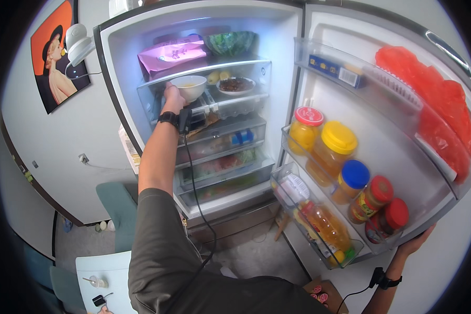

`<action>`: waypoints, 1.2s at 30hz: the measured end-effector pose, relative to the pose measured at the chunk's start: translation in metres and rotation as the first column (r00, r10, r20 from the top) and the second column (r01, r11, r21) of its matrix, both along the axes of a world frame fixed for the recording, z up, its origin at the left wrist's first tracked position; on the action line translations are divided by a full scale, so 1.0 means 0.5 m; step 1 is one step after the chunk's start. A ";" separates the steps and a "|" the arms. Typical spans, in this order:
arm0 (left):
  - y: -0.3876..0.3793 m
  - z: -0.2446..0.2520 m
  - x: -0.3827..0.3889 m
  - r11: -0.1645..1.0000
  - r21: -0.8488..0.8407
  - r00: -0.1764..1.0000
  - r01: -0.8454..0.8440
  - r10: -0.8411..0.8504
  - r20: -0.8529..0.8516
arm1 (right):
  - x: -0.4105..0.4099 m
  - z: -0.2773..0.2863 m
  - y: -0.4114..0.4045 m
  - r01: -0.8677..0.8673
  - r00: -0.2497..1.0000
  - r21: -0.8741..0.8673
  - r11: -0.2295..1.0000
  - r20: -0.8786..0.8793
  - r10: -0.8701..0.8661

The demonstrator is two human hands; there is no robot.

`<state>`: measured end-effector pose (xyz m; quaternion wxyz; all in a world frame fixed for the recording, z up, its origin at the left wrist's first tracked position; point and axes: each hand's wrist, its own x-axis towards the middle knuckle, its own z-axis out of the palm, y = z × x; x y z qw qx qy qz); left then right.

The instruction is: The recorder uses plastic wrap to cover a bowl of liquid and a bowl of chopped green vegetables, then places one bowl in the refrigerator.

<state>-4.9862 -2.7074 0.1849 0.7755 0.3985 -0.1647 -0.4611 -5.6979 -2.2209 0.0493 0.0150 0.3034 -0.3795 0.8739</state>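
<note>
A white bowl [190,88] with yellowish content is gripped at its left rim by my left hand [174,97], inside the open refrigerator at the second shelf [243,99]. To its right stands a white plate of dark brown food [235,85], with yellow fruit [218,76] behind. My right hand [417,242] is at the lower outer edge of the open refrigerator door [435,219]; its fingers are partly hidden behind the door. A pink bag [173,55] and a wrapped green leafy vegetable [230,43] rest on the shelf above the bowl.
Door racks hold a red plastic bag [428,90], a yellow-lidded jar [338,138], other jars and an oil-coloured bottle [329,225]. Transparent drawers [219,168] lie under the shelves. A chair [119,216] and a white table [102,267] with a cup stand at the lower left.
</note>
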 end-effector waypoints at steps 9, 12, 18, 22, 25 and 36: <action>-0.072 0.036 -0.013 0.993 0.100 0.995 -0.068 0.059 0.086 | 0.010 0.003 0.006 0.067 0.998 0.028 0.997 0.020 -0.067; -0.092 0.035 -0.001 0.993 0.086 0.994 -0.074 0.067 0.087 | 0.011 0.000 0.004 0.085 0.996 0.047 0.995 0.008 -0.085; -0.126 0.037 0.001 0.996 0.059 0.993 -0.068 0.062 0.101 | 0.013 -0.005 0.007 0.131 0.990 0.066 0.989 -0.055 -0.127; -0.141 0.023 -0.008 0.998 0.039 0.991 -0.048 0.043 0.127 | 0.016 -0.009 0.011 0.139 0.990 0.060 0.988 -0.010 -0.138; -0.156 0.011 -0.018 0.999 0.019 0.988 -0.032 0.029 0.151 | 0.036 0.003 0.012 0.201 0.980 0.090 0.975 -0.014 -0.201; -0.090 -0.014 -0.050 0.994 -0.109 0.891 -0.006 0.055 0.451 | 0.043 -0.010 0.045 0.249 0.968 0.095 0.964 -0.005 -0.250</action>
